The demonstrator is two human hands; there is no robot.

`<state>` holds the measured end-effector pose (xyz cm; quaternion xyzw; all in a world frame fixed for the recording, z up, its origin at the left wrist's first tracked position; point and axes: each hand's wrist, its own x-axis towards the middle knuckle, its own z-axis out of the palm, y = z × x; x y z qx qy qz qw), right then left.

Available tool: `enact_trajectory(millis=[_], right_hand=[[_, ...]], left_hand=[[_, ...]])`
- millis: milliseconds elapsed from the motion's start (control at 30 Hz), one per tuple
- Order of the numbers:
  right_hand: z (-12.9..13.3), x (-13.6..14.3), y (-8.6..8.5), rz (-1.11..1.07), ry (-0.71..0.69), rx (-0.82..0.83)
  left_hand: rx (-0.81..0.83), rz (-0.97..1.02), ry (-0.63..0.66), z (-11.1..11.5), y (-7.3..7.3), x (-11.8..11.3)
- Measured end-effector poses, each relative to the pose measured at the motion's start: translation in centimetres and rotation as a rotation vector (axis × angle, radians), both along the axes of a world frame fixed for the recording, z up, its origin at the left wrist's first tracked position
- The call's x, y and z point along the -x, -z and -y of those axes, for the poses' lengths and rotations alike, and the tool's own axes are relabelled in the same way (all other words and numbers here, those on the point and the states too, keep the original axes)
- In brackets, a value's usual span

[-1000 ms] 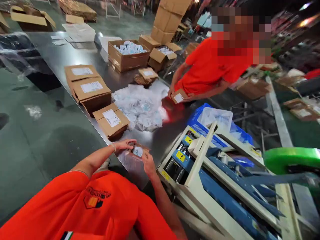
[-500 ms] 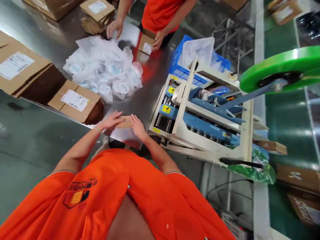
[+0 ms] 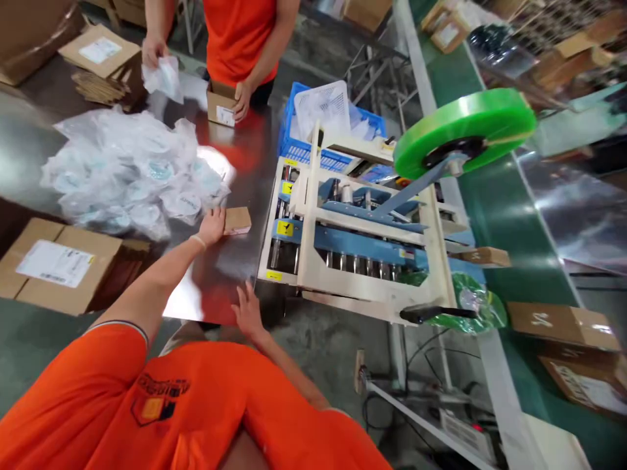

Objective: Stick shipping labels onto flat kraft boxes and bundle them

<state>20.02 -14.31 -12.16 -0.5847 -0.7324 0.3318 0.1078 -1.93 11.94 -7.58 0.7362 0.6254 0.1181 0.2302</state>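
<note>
One desk (image 3: 249,170), shiny metal, biggest thing in shot: near edge runs across the person's front, R edge right up by the machine (image 3: 343,235). That machine's rollers (image 3: 275,253) show at its L end, approx. level w/ the work. Co-worker (image 3: 240,32) is across the far side, well apart. Heap of bagged items (image 3: 132,173) bounds things on the left; labelled cartons (image 3: 56,261) sit along the near-left edge, so leftward room looks tight. R'ward there's a strip of dark metal, then the machine's frame; nearer in, more desk surface down to the near edge.

Hands now. L hand (image 3: 212,227) is closest, laid against the small box (image 3: 238,219), touching its L end; fingers partly hidden, can't tell if it's clamped or just pressing. R hand (image 3: 249,311) is off by the near edge, fingers spread apart, nothing in it, apart from the box.

Smallest: the box itself. Lies flat on the desk, immed. R of the L hand, btwn it and the machine. Long axis looks approx. left-right, pointing at the rollers, tho the hand covers one end, so not certain.
</note>
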Motion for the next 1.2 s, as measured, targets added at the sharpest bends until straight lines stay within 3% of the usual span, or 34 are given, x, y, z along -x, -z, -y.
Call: enact_trajectory(millis=[133,233,333,400,433,500,567,600,633,700,800,867,900,1000,1100,1200], right_hand=[[5.5,-3.8,2.4,0.020,0.100,0.101],[7.3,-5.9,2.9,0.061,0.165,0.153],[6.3,-7.1,2.3,0.075,0.154,0.178],[4.3,-7.6,1.5,0.034,0.130,0.180],[3.0,-7.7,1.0,-0.006,0.120,0.177],[-0.1,-7.3,0.0,-0.103,0.104,0.159],[-3.9,-5.7,-1.1,-0.200,0.059,0.115],[-5.9,-4.2,-1.8,-0.245,0.022,0.076],[-8.0,-2.3,-2.7,-0.290,-0.029,0.029],[-11.9,3.0,-4.7,-0.376,-0.174,-0.068],[-16.6,13.6,-8.2,-0.424,-0.439,-0.175],[-18.4,21.0,-10.3,-0.370,-0.543,-0.223],[-18.8,24.3,-11.1,-0.328,-0.574,-0.230],[-18.3,31.6,-12.5,-0.199,-0.656,-0.190],[-16.6,34.0,-13.4,-0.136,-0.686,-0.179],[-16.2,31.4,-14.9,-0.251,-0.613,-0.209]], left_hand=[[0.027,-0.022,0.113,-9.6,0.8,-8.1],[0.041,0.191,0.182,-13.3,1.3,-15.8],[-0.017,0.555,0.201,-12.7,1.4,-21.5],[-0.061,0.638,0.143,-9.8,1.4,-22.0],[-0.083,0.637,0.112,-7.5,1.2,-20.9],[-0.145,0.606,0.083,-1.7,0.3,-16.6],[-0.268,0.534,0.119,5.4,-1.7,-10.3],[-0.324,0.460,0.050,9.1,-2.9,-6.9],[-0.371,0.374,-0.081,12.8,-4.3,-3.4],[-0.422,0.200,-0.465,19.5,-7.0,3.0],[-0.416,0.047,-1.090,26.2,-9.6,10.6],[-0.317,0.078,-1.399,28.2,-10.1,13.8],[-0.241,0.125,-1.493,28.7,-10.1,14.9],[-0.043,0.260,-1.550,28.8,-9.8,16.2],[-0.009,0.279,-1.526,29.2,-9.8,15.8],[-0.132,0.215,-1.423,30.5,-9.9,13.9]])
